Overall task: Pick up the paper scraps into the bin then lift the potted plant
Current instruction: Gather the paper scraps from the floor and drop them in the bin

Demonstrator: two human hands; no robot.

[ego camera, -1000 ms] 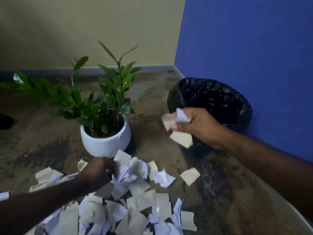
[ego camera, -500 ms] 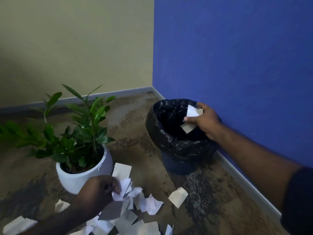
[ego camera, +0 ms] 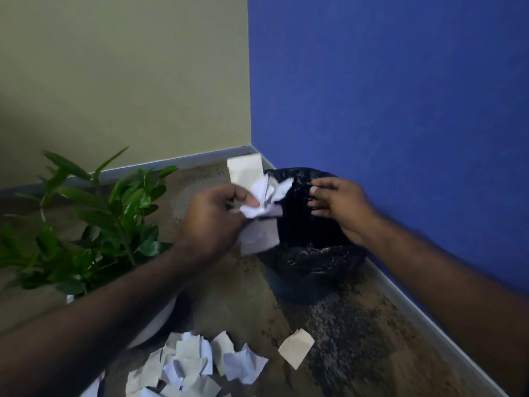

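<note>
Nearest, a heap of paper scraps [ego camera: 189, 365] lay on the floor [ego camera: 352, 333], white and tan bits all mixed up. One tan scrap [ego camera: 296, 348] lay a little apart, to the right of the heap. The floor was brown with dark blotches and looked rough.

Just past the heap stood the potted plant [ego camera: 94, 224]. Its white pot [ego camera: 160, 319] was mostly hidden behind the left arm, so only a bit of the side showed. The green leaves were shiny and spread out to the left.

Higher up, the left hand [ego camera: 213, 222] was closed around a bunch of scraps [ego camera: 259, 202]. Some were white and crumpled, and one flat tan piece stuck up from the top. The bunch was at the left edge of the bin [ego camera: 312, 253], not inside it yet.

The bin stood on the floor, close to the blue wall [ego camera: 386, 96]. It had a black plastic bag [ego camera: 303, 259] in it, folded over the rim. The inside was too dark to see what was in it.

The right hand [ego camera: 340, 207] was above the bin mouth, fingers spread a little and pointing left. It held nothing.

Farthest back, the blue wall met a pale green wall [ego camera: 123, 75] in a corner. A grey strip [ego camera: 183, 161] ran along the bottom of both walls. No words or labels could be read on anything
</note>
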